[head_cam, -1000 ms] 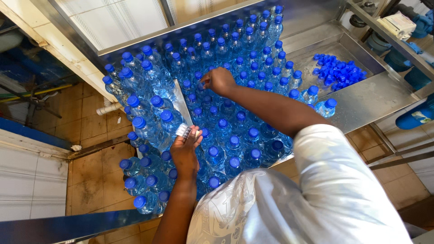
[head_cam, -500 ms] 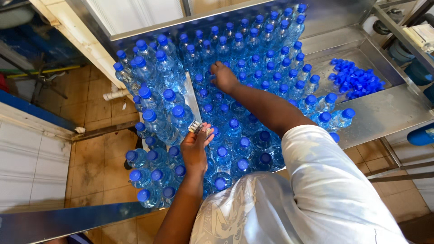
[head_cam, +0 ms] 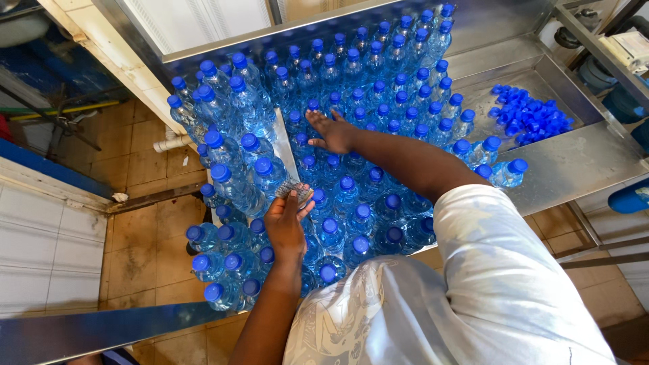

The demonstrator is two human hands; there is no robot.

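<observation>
A: What does the left hand [head_cam: 285, 226] have, just below the middle of the frame?

B: A small flat packet of silvery, patterned foil or labels [head_cam: 295, 190], pinched between thumb and fingers [head_cam: 299, 210]. The packet sits right over the clear plastic water bottles with blue screw caps [head_cam: 345, 203], at the lower end of a narrow steel divider strip [head_cam: 284, 145] that runs up between two groups of them.

A: And the right hand [head_cam: 332, 132]?

B: It reaches farther up, near the centre, palm down and fingers spread flat across several blue caps. It grasps nothing; it only presses or rests on the tops.

A: How far along does the work look?

B: Judging by the caps alone, every bottle I can see on the stainless steel bench [head_cam: 574, 165] already wears one. Whether the bottles carry seals or labels I cannot tell; they are too small and too crowded.

A: Anything left over?

B: A loose heap of spare blue plastic caps [head_cam: 531, 118] lies at the right of the frame in a shallow steel tray, just beside the outermost bottles. Left of the divider, more capped bottles stand apart from the main mass, some down at the lower left over the brown tiled floor [head_cam: 135, 250].

A: So the capping seems finished?

B: It appears so, with whatever the packet serves not visibly begun.
</observation>
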